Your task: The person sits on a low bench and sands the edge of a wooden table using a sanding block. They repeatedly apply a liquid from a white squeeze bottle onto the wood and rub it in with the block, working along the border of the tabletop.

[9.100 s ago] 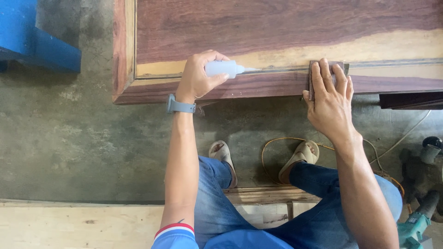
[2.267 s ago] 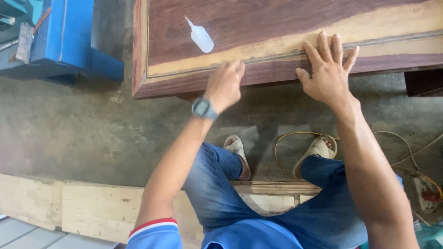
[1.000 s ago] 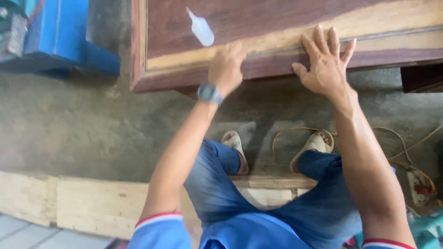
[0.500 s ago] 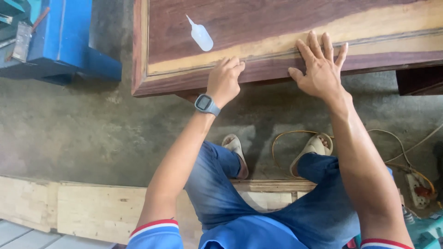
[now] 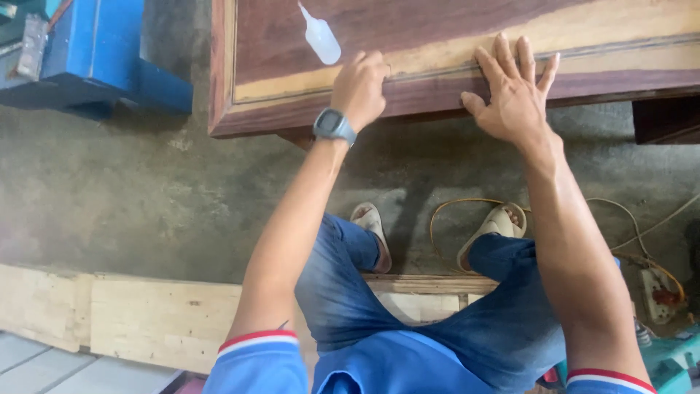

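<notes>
You are pressing your left hand (image 5: 359,86), curled, and right hand (image 5: 512,95), spread flat, on the wooden panel (image 5: 467,44)'s near edge strip; neither is gripping anything. The glue bottle (image 5: 321,38) is lying set aside, suggesting gluing done and pressing left.

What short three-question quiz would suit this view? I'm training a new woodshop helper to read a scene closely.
1. True or false: the small white squeeze bottle is held in the left hand.
2. Which hand lies flat with fingers spread on the wooden panel: A left, B right?
3. Fill in: a grey ___ sits on the left wrist.

Key:
1. False; the bottle lies on the panel, apart from both hands.
2. B; the right hand presses near the panel's front edge.
3. Watch.
</notes>
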